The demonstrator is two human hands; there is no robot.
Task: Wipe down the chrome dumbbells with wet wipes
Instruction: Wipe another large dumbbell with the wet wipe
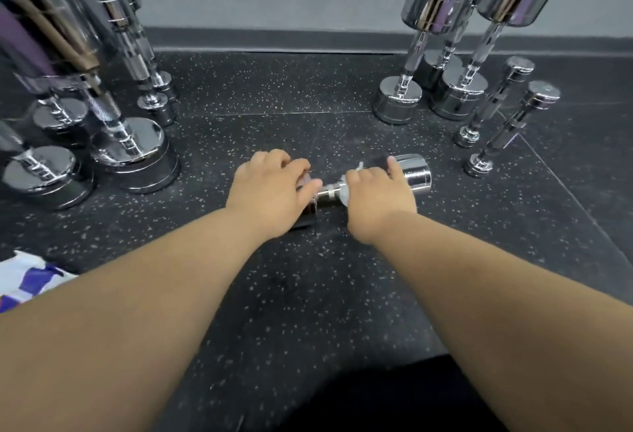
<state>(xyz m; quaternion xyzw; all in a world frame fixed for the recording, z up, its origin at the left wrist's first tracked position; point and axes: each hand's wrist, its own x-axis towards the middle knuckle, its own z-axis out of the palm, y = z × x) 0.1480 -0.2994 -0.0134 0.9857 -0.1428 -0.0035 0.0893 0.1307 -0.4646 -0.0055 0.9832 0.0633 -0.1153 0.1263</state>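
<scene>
Dumbbell (414, 174) lying flat: left hand (270, 185) grips its end, right hand (376, 191) apparently clutches wipe (343, 196).

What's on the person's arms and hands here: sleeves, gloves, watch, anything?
Nothing worn shows. The left forearm and right forearm are bare right to the frame edge, with no sleeves. The left hand and right hand are ungloved. No watch, band or ring is visible, though the fingers are a bit blurred.
</scene>
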